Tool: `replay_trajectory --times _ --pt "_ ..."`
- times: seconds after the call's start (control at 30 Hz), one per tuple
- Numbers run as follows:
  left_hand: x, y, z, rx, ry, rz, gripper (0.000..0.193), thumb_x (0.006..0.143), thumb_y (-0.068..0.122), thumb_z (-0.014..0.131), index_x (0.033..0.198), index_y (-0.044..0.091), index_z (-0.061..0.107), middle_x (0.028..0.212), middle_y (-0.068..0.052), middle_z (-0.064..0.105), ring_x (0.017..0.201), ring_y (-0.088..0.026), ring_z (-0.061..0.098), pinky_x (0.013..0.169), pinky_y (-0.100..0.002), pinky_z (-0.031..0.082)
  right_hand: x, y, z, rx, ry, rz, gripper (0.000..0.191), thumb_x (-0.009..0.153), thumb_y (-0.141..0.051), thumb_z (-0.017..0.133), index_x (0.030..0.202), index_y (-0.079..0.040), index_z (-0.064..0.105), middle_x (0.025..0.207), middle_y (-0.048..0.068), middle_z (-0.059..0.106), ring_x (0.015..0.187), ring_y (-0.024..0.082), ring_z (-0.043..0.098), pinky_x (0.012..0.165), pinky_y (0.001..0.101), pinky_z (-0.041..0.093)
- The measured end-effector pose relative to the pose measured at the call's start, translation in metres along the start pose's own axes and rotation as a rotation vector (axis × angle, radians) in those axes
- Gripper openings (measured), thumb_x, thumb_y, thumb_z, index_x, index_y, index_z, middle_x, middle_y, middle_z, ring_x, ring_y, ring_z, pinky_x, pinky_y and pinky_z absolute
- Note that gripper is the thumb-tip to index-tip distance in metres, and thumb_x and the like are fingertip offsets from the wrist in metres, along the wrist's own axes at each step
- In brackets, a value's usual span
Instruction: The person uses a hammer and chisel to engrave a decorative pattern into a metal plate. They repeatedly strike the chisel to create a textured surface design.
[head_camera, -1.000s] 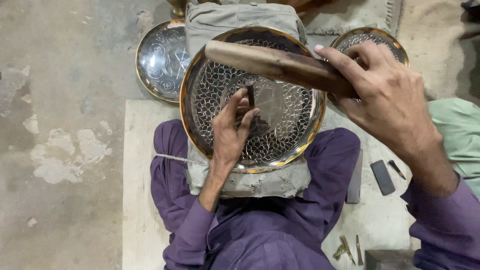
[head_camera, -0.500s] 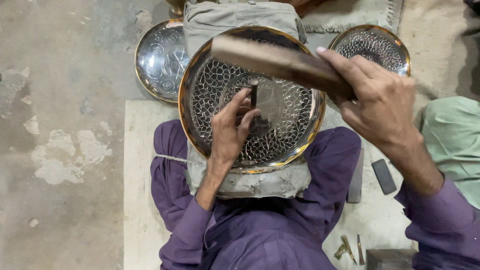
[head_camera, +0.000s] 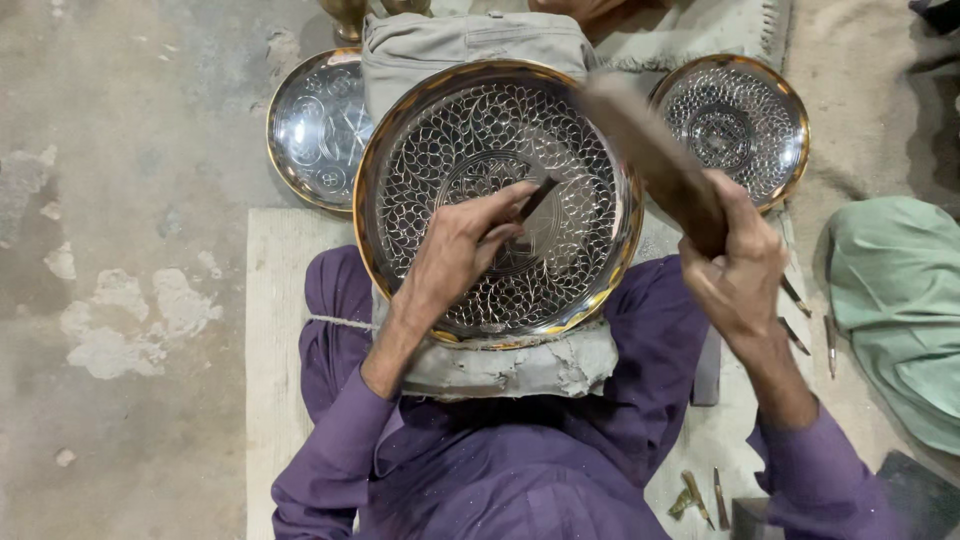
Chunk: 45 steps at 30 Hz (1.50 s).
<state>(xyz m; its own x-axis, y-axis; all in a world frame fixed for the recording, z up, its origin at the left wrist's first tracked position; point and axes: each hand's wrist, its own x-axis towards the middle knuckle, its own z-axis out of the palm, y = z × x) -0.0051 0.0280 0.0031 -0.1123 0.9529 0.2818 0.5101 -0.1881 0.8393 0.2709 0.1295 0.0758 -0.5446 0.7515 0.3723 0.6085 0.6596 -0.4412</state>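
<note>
The big round metal plate (head_camera: 497, 200) lies across my lap on a grey padded block (head_camera: 520, 365), its patterned face up and its gold rim toward me. It looks thin and stiff, probably not heavy, and I judge the worked surface would dent or scratch easily, so the rim is the place to take hold of it, not the middle. The polished metal would likely be slippery in bare fingers.

My left hand (head_camera: 455, 255) rests on the plate near its centre, fingers pinched shut around a short dark chisel (head_camera: 535, 200) whose tip points at the pattern. The chisel is small and hard; a close pinch low on the shaft seems the surest grip.

My right hand (head_camera: 740, 265) is raised to the right of the plate, closed tightly around the handle of a wooden mallet (head_camera: 650, 155), which is blurred and angled up over the plate's right edge. It looks solid and fairly weighty at the head.

Two smaller plates sit on the ground beyond: a smoother silver plate (head_camera: 315, 125) to the left and a finely patterned plate (head_camera: 735, 125) to the right. A green cloth (head_camera: 895, 300) lies at my right, and a few spare chisels (head_camera: 700, 495) lie on the mat by my knee.
</note>
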Motion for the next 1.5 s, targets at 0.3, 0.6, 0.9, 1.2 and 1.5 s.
replay_trajectory --times 0.3,0.6,0.9,1.2,1.5 --pt "0.015 0.013 -0.014 0.024 -0.181 0.021 0.054 0.088 0.007 0.075 0.139 0.016 0.061 0.099 -0.008 0.078 0.084 -0.021 0.078 0.072 -0.037 0.061 -0.050 0.023 0.025 -0.053 0.009 0.144 0.056 0.081 -0.001 0.067 0.135 -0.009 0.059 0.107 0.018 0.071 0.093 0.037 0.071 0.078 0.0417 0.055" --pt "0.027 -0.002 -0.011 0.135 -0.310 0.292 0.054 0.084 0.010 0.074 0.136 0.020 0.064 0.108 -0.006 0.078 0.084 -0.022 0.076 0.074 -0.038 0.063 -0.095 0.036 0.060 0.122 0.136 0.228 0.042 0.089 -0.001 0.068 0.128 -0.009 0.058 0.107 0.019 0.070 0.095 0.039 0.069 0.081 0.0446 0.055" --pt "0.035 -0.021 0.001 0.193 -0.409 0.236 0.051 0.087 0.014 0.071 0.137 0.022 0.064 0.103 -0.001 0.079 0.075 -0.015 0.073 0.068 -0.032 0.062 -0.116 0.038 0.062 -0.070 0.047 0.374 0.054 0.080 0.001 0.061 0.133 -0.010 0.059 0.101 0.021 0.071 0.090 0.041 0.071 0.077 0.0497 0.054" --pt "0.040 -0.013 -0.007 0.209 -0.387 0.391 0.051 0.090 0.006 0.062 0.137 0.028 0.066 0.113 -0.001 0.079 0.077 -0.014 0.074 0.066 -0.031 0.062 -0.126 0.043 0.072 -0.057 0.136 0.369 0.051 0.083 0.000 0.067 0.132 -0.009 0.059 0.096 0.020 0.069 0.087 0.039 0.070 0.076 0.0493 0.053" --pt "0.040 -0.001 -0.009 0.279 -0.481 0.254 0.050 0.095 0.004 0.058 0.138 0.031 0.064 0.095 -0.002 0.079 0.066 -0.012 0.071 0.060 -0.031 0.061 -0.129 0.050 0.080 0.062 0.244 0.260 0.037 0.091 -0.004 0.069 0.126 -0.005 0.059 0.092 0.015 0.067 0.074 0.027 0.067 0.067 0.0401 0.054"
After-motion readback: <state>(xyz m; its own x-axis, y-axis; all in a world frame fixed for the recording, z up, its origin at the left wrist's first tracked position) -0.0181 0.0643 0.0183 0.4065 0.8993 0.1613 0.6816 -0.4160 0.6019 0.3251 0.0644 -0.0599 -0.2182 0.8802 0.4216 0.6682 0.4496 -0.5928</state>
